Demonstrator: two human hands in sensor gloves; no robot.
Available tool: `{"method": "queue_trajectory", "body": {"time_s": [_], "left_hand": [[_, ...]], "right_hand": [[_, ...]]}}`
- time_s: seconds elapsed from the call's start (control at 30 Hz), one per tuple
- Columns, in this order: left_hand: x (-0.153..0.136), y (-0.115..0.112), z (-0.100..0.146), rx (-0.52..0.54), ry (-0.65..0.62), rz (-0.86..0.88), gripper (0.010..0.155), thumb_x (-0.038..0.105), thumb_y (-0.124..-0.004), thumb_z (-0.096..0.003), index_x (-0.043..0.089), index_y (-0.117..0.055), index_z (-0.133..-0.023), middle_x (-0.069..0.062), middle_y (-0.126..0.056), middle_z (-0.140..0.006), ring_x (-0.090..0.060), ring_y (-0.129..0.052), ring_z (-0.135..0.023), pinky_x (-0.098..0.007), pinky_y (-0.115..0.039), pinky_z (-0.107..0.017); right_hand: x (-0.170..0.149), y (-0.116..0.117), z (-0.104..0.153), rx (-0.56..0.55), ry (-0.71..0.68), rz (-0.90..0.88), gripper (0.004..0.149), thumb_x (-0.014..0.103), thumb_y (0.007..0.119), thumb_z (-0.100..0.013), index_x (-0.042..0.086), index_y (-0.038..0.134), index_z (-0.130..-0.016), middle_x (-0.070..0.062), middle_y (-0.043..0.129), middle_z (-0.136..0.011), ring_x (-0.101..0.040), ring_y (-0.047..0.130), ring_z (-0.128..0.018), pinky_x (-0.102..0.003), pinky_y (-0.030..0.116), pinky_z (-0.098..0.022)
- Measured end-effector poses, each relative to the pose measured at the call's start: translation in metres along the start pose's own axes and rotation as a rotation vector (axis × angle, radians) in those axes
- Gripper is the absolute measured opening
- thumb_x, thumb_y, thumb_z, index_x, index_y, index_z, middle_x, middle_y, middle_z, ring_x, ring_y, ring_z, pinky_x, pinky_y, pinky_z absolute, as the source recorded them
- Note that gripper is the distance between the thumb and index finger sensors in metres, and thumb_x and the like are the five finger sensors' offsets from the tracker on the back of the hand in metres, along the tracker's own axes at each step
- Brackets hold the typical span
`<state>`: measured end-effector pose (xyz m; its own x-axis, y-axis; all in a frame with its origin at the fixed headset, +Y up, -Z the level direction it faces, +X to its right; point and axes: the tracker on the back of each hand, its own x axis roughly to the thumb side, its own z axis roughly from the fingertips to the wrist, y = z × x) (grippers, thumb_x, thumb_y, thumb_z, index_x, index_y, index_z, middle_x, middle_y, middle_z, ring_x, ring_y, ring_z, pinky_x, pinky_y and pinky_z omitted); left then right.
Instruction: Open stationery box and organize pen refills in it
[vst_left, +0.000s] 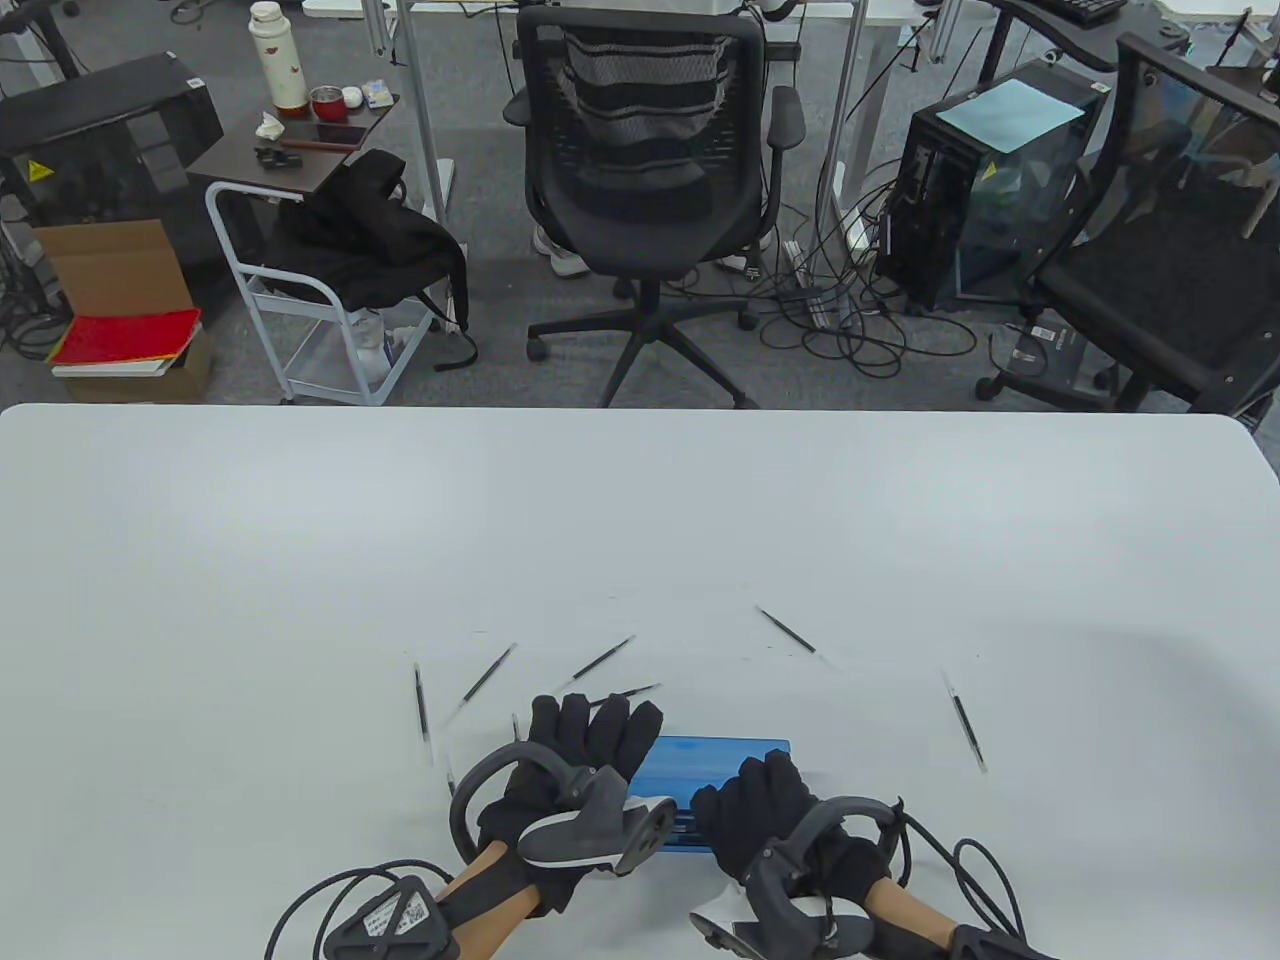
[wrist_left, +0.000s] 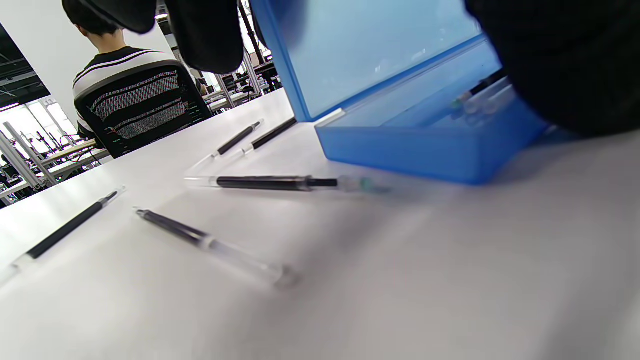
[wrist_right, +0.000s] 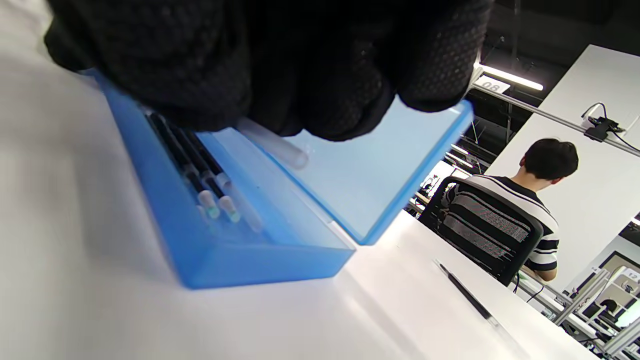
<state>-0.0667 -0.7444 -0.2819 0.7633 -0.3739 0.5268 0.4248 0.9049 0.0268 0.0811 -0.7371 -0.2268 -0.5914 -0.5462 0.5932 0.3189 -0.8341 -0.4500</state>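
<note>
Both hands sit at the near edge of the white tabletop (vst_left: 640, 520). Left hand (vst_left: 585, 765) rests with straight fingers against the raised lid of the blue box (vst_left: 725, 760), grasping nothing. Right hand (vst_left: 760, 815) pinches a clear pen refill (wrist_right: 274, 145) over the open box, where several refills (wrist_right: 200, 170) already lie side by side. More loose refills (vst_left: 490, 675) lie scattered beyond, left and right.
</note>
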Motion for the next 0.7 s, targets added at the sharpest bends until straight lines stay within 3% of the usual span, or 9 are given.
{"method": "queue_trajectory", "body": {"time_s": [0.23,0.4,0.57,0.7], "left_hand": [[0.000,0.000,0.000,0.001,0.003,-0.005,0.131,0.077,-0.074,-0.0309,0.009,0.004,-0.112,-0.018,-0.024,-0.124,-0.053,-0.053,-0.110,-0.072,-0.046,-0.077],[0.000,0.000,0.000,0.001,0.003,-0.005,0.131,0.077,-0.074,-0.0309,0.009,0.004,-0.112,-0.017,-0.024,-0.124,-0.053,-0.053,-0.110,-0.072,-0.046,-0.077],[0.000,0.000,0.000,0.001,0.002,-0.004,0.131,0.077,-0.074,-0.0310,0.009,0.004,-0.112,-0.018,-0.024,-0.124,-0.053,-0.053,-0.110,-0.072,-0.046,-0.077],[0.001,0.000,0.001,0.002,0.005,-0.008,0.131,0.077,-0.073,-0.0313,0.009,0.004,-0.112,-0.018,-0.024,-0.124,-0.053,-0.053,-0.110,-0.072,-0.046,-0.077]], "right_hand": [[0.007,0.005,-0.004,-0.012,0.009,0.004,0.058,0.036,0.091,-0.041,0.021,0.075,-0.095,0.002,0.101,-0.075,-0.026,0.101,-0.068,-0.053,0.082,-0.064],[-0.007,-0.008,0.002,-0.042,0.048,-0.063,0.056,0.036,0.090,-0.042,0.021,0.077,-0.094,0.003,0.102,-0.074,-0.025,0.101,-0.067,-0.053,0.082,-0.063],[-0.046,-0.021,0.016,-0.065,0.204,-0.135,0.055,0.035,0.090,-0.043,0.021,0.077,-0.094,0.002,0.102,-0.073,-0.026,0.102,-0.066,-0.053,0.082,-0.063],[-0.092,-0.010,0.024,-0.021,0.387,-0.195,0.055,0.035,0.090,-0.043,0.021,0.077,-0.094,0.002,0.102,-0.073,-0.026,0.101,-0.066,-0.054,0.082,-0.063]]}}
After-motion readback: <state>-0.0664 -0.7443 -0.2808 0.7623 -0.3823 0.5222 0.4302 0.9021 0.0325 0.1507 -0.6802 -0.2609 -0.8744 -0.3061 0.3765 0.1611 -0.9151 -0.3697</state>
